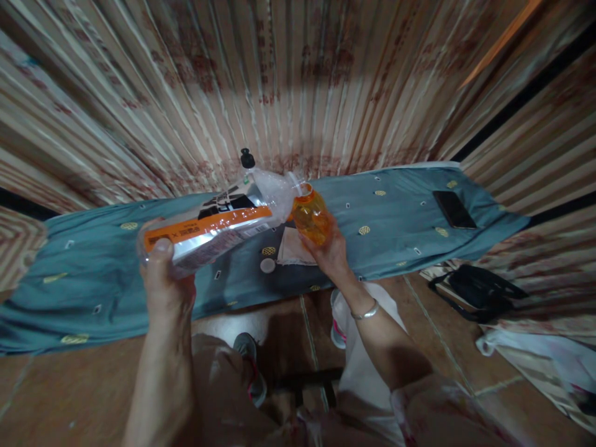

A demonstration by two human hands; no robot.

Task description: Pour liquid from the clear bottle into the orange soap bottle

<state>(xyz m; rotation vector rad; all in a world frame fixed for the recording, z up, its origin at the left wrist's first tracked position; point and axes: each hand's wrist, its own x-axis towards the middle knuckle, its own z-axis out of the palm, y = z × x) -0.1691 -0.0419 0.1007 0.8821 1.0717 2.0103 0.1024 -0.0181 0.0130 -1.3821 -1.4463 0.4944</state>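
My left hand (pixel 167 279) is wrapped round the base of a large clear plastic bottle (pixel 214 233) with an orange and silver label. The bottle is tipped toward the right, and its neck meets the mouth of a small orange see-through bottle (pixel 311 217). Around that small bottle my right hand (pixel 329 248) is closed, holding it roughly upright with its top open. A white round cap (pixel 267 266) lies on the cloth beneath, beside a folded pale cloth or tissue (pixel 295 248). Whether liquid is running between the two bottles I cannot tell.
A teal patterned cloth (pixel 391 230) covers the narrow table. Behind the large bottle rises a black bottle top (pixel 248 158). A dark phone (pixel 454 209) lies at the right end. Below it, a black bag (pixel 484 288) rests near the curtain (pixel 298 81).
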